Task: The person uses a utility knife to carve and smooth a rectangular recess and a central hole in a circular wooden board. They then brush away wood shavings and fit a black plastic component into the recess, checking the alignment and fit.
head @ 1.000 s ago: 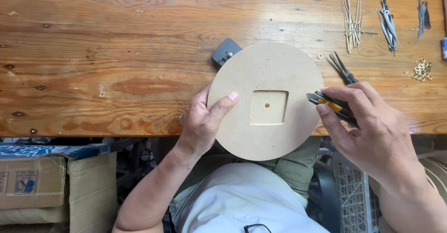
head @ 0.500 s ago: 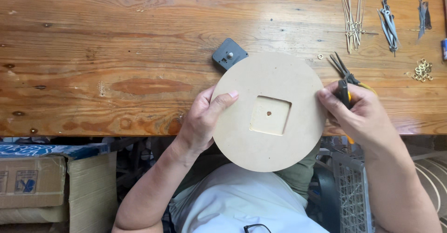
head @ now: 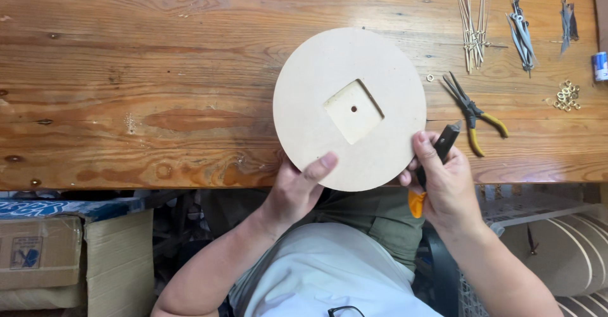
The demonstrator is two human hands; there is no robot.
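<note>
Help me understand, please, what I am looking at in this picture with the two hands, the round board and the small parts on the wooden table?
The view comes from a camera worn on a person's head, looking down at their own two bare hands; no machine is involved. The left hand grips the near edge of a round pale board with a square recess and a small centre hole, lying on the wooden table. The right hand touches the board's right edge and holds a dark tool with an orange end. To the right lie yellow-handled pliers, thin metal rods, dark metal pieces and small brass rings. Cardboard boxes stand below the table.
</note>
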